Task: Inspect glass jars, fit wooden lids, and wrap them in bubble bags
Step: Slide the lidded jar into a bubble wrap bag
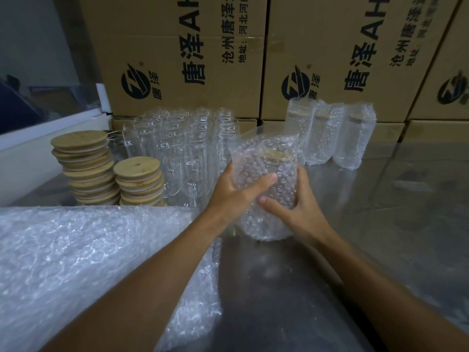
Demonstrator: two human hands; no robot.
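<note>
Brown printed cardboard cartons (177, 54) wall off the far side beyond the fingers, leaving bare steel tabletop (380, 224) open to their right. Both the left hand (234, 193) and right hand (300, 207) curl around a lidded glass jar in a clear bubble bag (266, 184), held above the table. It is likely heavy, breakable and slippery, so the mid-body hold suits it.

Clear bubble bag (266, 184) at centre, dotted with round bubbles, a pale tan wooden lid (275, 154) showing through. Light wooden lids (86, 168) stacked at left. Brown cardboard boxes (182, 54) with black print across the top. Grey, dully reflective surface (380, 224) at right.
</note>
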